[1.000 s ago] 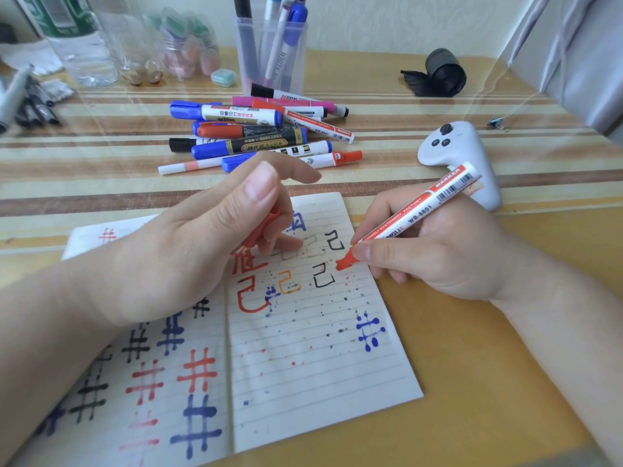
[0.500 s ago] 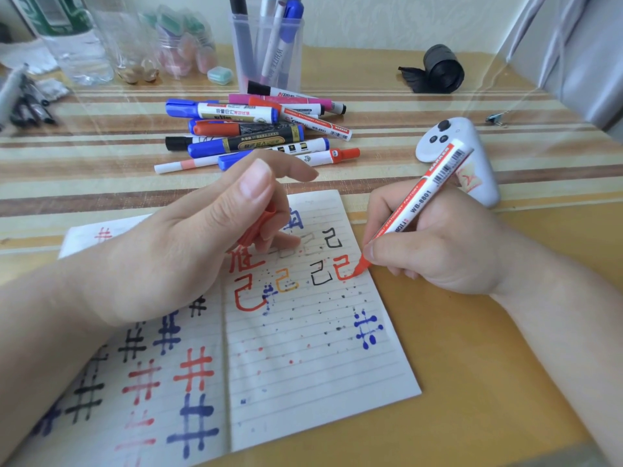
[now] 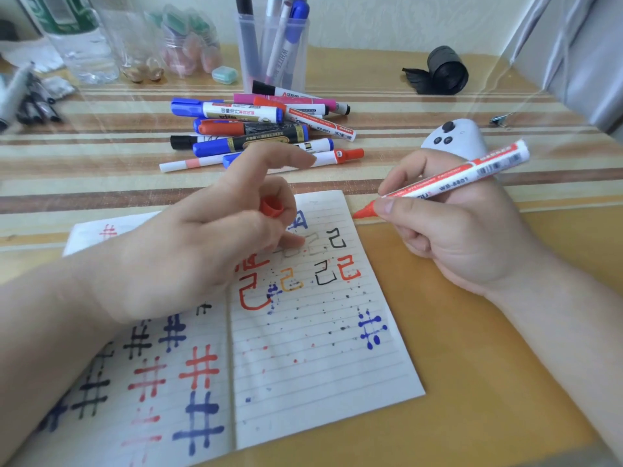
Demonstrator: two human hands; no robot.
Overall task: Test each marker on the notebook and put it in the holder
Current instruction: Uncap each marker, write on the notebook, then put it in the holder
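A home is suggested: a table is spread with a striped cloth (image 3: 101, 139) under clear plastic, and a water bottle (image 3: 77, 38), a controller (image 3: 451, 136) and a curtain (image 3: 580, 62) are seen by a papered wall (image 3: 387, 18).

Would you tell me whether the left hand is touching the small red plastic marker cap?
Touching. The head view shows the small red plastic marker cap tucked between the curled fingers of the left hand, which close against its sides with no gap.

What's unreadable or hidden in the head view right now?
Head view:
- Cap: mostly hidden in left hand.
- Notebook: upper-left marks covered by left hand; bottom-left corner cut by frame edge.
- Holder: its markers cut by top edge.
- Marker in right hand: barrel print blurred.
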